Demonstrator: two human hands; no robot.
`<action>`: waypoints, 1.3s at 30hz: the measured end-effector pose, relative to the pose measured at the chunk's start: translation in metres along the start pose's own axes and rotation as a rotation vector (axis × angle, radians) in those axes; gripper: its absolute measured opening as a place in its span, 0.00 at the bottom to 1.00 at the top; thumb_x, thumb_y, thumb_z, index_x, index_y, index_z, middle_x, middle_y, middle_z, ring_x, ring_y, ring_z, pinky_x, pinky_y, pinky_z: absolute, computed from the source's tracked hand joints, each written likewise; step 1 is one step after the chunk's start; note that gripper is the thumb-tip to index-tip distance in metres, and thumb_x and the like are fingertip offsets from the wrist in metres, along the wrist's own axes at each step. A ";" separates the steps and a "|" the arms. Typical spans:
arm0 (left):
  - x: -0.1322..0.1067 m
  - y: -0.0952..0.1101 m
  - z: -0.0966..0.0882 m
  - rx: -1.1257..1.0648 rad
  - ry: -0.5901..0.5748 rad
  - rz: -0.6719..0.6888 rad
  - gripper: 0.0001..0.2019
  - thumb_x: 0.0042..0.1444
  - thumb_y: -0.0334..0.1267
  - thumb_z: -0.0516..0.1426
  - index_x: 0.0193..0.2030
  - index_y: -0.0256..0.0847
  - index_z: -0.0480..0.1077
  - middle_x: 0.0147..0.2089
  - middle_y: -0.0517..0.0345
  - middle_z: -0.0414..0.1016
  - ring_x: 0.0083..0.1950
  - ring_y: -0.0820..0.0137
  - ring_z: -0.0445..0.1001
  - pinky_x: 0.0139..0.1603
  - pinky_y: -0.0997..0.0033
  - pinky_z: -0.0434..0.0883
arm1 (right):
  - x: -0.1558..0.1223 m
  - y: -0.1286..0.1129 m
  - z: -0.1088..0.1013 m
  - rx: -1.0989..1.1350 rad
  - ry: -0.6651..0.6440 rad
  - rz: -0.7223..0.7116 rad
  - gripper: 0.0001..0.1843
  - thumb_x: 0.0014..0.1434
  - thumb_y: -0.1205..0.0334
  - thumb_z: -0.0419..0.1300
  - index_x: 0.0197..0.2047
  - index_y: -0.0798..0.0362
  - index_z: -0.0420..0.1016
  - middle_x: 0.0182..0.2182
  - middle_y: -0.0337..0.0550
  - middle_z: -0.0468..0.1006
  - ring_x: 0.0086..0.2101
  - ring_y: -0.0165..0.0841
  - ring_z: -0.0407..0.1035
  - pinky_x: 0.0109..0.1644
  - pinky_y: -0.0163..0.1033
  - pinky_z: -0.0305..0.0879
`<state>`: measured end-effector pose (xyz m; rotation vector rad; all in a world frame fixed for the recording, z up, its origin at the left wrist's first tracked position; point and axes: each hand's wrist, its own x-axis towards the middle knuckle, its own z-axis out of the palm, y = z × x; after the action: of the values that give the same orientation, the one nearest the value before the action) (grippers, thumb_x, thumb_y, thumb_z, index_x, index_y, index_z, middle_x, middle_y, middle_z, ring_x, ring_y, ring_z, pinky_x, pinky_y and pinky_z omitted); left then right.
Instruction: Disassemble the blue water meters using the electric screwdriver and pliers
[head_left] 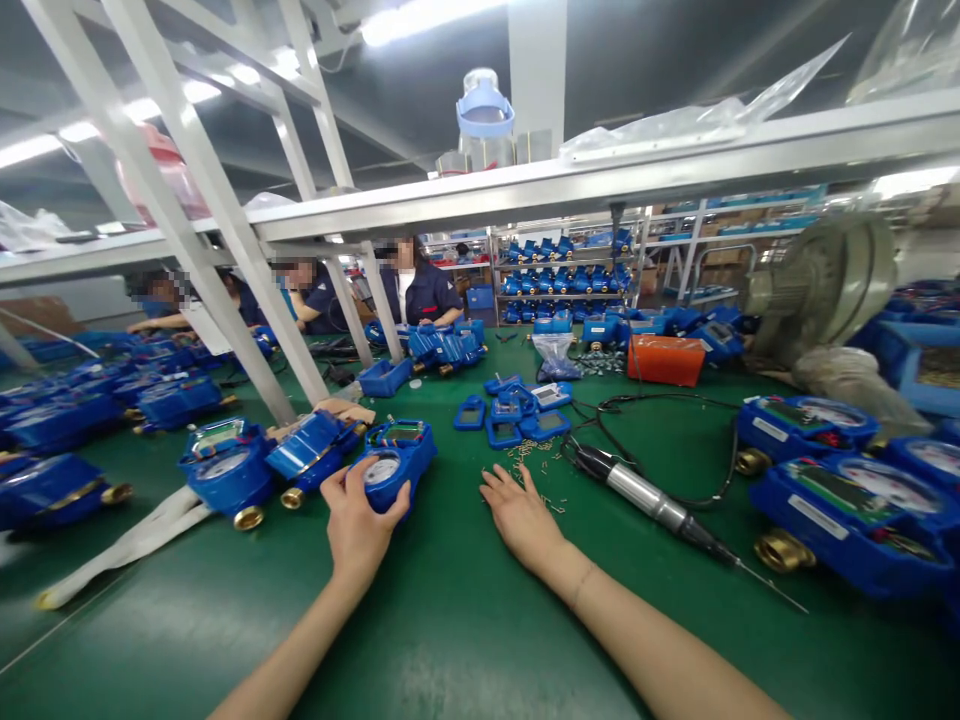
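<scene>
My left hand [358, 525] is closed around the round dial end of a blue water meter [416, 462], thumb on one side and fingers on the other. The meter rests on the green table, and a display board shows at its far end. My right hand [525, 515] lies palm down on the table with its fingers spread, holding nothing. Small brass-coloured screws [553, 470] are scattered just beyond its fingertips. Behind them sits a loose group of blue display covers [546, 426]. To the right of that hand lies a corded electric screwdriver [649, 497], its long bit pointing towards the lower right.
More blue meters [229, 470] with brass fittings stand at left, others [847, 520] at right. An orange box [666, 360], a bag of small parts [556, 357] and a large fan [825, 285] are farther back. Metal posts [247, 300] carry an overhead shelf [525, 200]. Co-workers [420, 290] sit beyond.
</scene>
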<state>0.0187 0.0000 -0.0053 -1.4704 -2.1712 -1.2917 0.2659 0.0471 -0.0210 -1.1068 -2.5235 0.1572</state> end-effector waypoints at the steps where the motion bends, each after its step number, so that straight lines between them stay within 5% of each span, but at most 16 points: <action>1: 0.005 -0.003 0.003 0.027 0.002 -0.011 0.30 0.53 0.54 0.61 0.60 0.45 0.65 0.58 0.47 0.58 0.52 0.54 0.73 0.48 0.53 0.76 | -0.003 -0.001 -0.002 -0.001 0.005 -0.005 0.23 0.69 0.72 0.46 0.63 0.56 0.70 0.66 0.52 0.65 0.68 0.42 0.54 0.73 0.62 0.41; 8: 0.049 -0.023 0.030 0.197 0.018 -0.055 0.32 0.56 0.56 0.58 0.63 0.41 0.62 0.58 0.42 0.57 0.48 0.52 0.75 0.43 0.54 0.74 | -0.038 -0.001 -0.019 -0.022 0.037 0.060 0.23 0.70 0.59 0.51 0.67 0.47 0.64 0.70 0.48 0.58 0.71 0.44 0.45 0.71 0.70 0.33; 12: 0.068 -0.029 0.043 0.281 0.016 -0.008 0.33 0.58 0.56 0.57 0.64 0.39 0.62 0.58 0.38 0.58 0.55 0.45 0.71 0.49 0.50 0.71 | -0.049 0.009 -0.026 -0.043 0.037 0.207 0.31 0.68 0.57 0.55 0.72 0.43 0.55 0.73 0.51 0.50 0.71 0.53 0.42 0.66 0.76 0.43; 15: 0.077 -0.035 0.051 0.313 0.021 0.029 0.33 0.60 0.56 0.55 0.65 0.39 0.60 0.62 0.37 0.58 0.60 0.47 0.66 0.54 0.48 0.68 | -0.047 0.016 -0.027 -0.050 0.022 0.282 0.34 0.67 0.55 0.56 0.73 0.43 0.52 0.73 0.55 0.50 0.71 0.54 0.44 0.66 0.71 0.50; 24: 0.095 -0.048 0.066 0.325 0.083 0.039 0.32 0.62 0.55 0.55 0.67 0.40 0.57 0.66 0.42 0.60 0.60 0.54 0.66 0.57 0.48 0.68 | -0.039 0.017 -0.027 -0.047 -0.036 0.305 0.29 0.70 0.56 0.51 0.72 0.47 0.56 0.73 0.54 0.49 0.71 0.48 0.43 0.71 0.61 0.47; 30: 0.091 -0.048 0.067 0.313 0.085 0.080 0.32 0.64 0.54 0.53 0.69 0.41 0.53 0.70 0.40 0.54 0.63 0.52 0.65 0.58 0.47 0.69 | -0.039 0.015 -0.031 -0.017 -0.062 0.277 0.34 0.68 0.46 0.52 0.73 0.48 0.54 0.73 0.55 0.47 0.72 0.50 0.40 0.71 0.64 0.44; 34: 0.088 -0.041 0.060 0.278 0.070 0.104 0.34 0.65 0.52 0.50 0.71 0.33 0.50 0.69 0.27 0.51 0.64 0.40 0.63 0.55 0.42 0.69 | -0.041 0.010 -0.035 -0.004 -0.091 0.225 0.36 0.64 0.43 0.57 0.72 0.40 0.54 0.74 0.51 0.44 0.72 0.52 0.36 0.69 0.71 0.38; 37: 0.077 -0.030 0.049 0.245 0.072 0.154 0.35 0.66 0.50 0.49 0.72 0.30 0.49 0.72 0.23 0.43 0.71 0.33 0.51 0.62 0.33 0.59 | -0.041 0.003 -0.036 0.015 -0.107 0.036 0.33 0.63 0.45 0.61 0.69 0.27 0.57 0.75 0.39 0.40 0.72 0.50 0.33 0.68 0.73 0.32; 39: 0.064 -0.021 0.045 0.217 0.026 0.239 0.31 0.66 0.48 0.50 0.71 0.35 0.52 0.75 0.31 0.40 0.75 0.39 0.43 0.69 0.34 0.50 | -0.038 -0.001 -0.035 0.025 -0.111 -0.121 0.29 0.65 0.46 0.58 0.67 0.24 0.58 0.75 0.34 0.41 0.73 0.49 0.34 0.68 0.74 0.30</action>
<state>-0.0170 0.0726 -0.0044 -1.5567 -1.9746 -0.9585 0.3021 0.0165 -0.0001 -0.9564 -2.6706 0.2223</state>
